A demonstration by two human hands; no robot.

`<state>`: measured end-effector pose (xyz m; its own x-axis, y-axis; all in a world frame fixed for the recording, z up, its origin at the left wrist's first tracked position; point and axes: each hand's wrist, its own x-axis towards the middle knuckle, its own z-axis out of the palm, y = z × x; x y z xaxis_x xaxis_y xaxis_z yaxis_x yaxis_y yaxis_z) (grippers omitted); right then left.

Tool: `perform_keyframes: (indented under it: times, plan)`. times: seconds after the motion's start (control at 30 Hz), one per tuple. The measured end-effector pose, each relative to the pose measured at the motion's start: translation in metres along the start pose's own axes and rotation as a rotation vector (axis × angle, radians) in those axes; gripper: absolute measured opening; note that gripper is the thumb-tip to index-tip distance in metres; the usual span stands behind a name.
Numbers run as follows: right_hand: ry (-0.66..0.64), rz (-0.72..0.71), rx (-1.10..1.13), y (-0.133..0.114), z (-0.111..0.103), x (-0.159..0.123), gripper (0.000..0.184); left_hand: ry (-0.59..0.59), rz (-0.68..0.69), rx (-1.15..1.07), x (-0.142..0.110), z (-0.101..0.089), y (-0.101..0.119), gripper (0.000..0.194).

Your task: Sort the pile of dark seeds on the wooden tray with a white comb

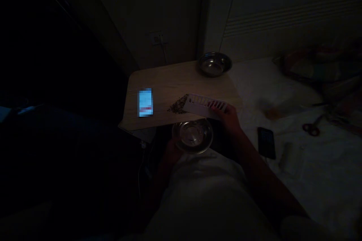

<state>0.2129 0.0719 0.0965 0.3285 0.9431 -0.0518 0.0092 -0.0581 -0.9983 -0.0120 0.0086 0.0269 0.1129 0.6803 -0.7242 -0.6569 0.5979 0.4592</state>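
The room is very dark. My right hand (229, 117) grips the end of a flat white slotted piece (204, 105) that lies slanted on a small wooden table (169, 79). Its far end touches a little heap of dark grains (177, 104). My left hand (171, 150) holds a shiny metal bowl (192, 136) just below the table's near edge, under the heap. The left fingers are mostly hidden under the bowl.
A lit phone (145, 102) lies on the table's left part. A second metal bowl (215, 64) stands at its far edge. On the white bed at right lie a dark phone (266, 142), red-handled scissors (311, 128) and bundled cloth (319, 67).
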Motion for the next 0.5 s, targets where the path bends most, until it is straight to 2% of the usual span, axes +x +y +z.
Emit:
perform_keyframes:
  times: [0.07, 0.2, 0.3, 0.4, 0.5]
  plan:
    - [-0.010, -0.024, -0.044, 0.001, 0.004, 0.001, 0.028, 0.010, 0.040, 0.015, 0.000, -0.002, 0.000, 0.016]
    - [-0.026, -0.078, -0.104, 0.004, 0.008, 0.004, 0.027, 0.000, -0.027, 0.009, 0.005, -0.002, 0.000, 0.004]
    - [-0.056, -0.082, -0.108, 0.004, 0.009, 0.005, 0.026, 0.007, -0.056, 0.008, 0.009, -0.005, -0.001, 0.006]
    - [-0.064, -0.060, -0.088, 0.003, 0.008, 0.003, 0.026, 0.044, 0.013, 0.009, 0.009, -0.011, -0.003, 0.012]
    - [-0.068, -0.039, -0.053, 0.004, 0.005, 0.001, 0.027, 0.030, 0.031, 0.013, 0.005, -0.011, -0.003, 0.017]
